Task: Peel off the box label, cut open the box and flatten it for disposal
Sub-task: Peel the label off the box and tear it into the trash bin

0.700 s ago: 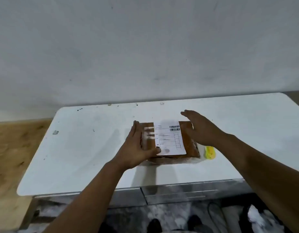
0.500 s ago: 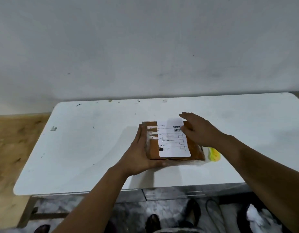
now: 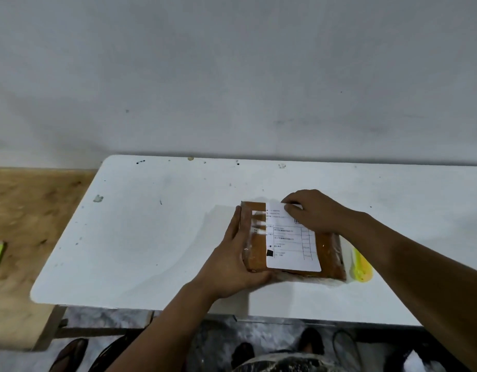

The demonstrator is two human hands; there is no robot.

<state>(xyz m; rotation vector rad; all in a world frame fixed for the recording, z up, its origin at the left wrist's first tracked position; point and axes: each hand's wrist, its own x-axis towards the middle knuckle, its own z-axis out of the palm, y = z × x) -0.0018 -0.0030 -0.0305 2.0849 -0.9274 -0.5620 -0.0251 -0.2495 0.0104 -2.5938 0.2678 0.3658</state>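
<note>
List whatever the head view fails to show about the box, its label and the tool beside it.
- Label text: too small and blurred to read; right hand covers its barcode corner.
- Yellow tool: mostly behind the box, so its kind is unclear.
- Box's left side: hidden by the left hand.
- Whether the label has lifted: cannot tell.

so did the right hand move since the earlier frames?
Yes. The right hand has come down from hovering beside the box onto the far edge of the label, fingers now curled there.
</note>
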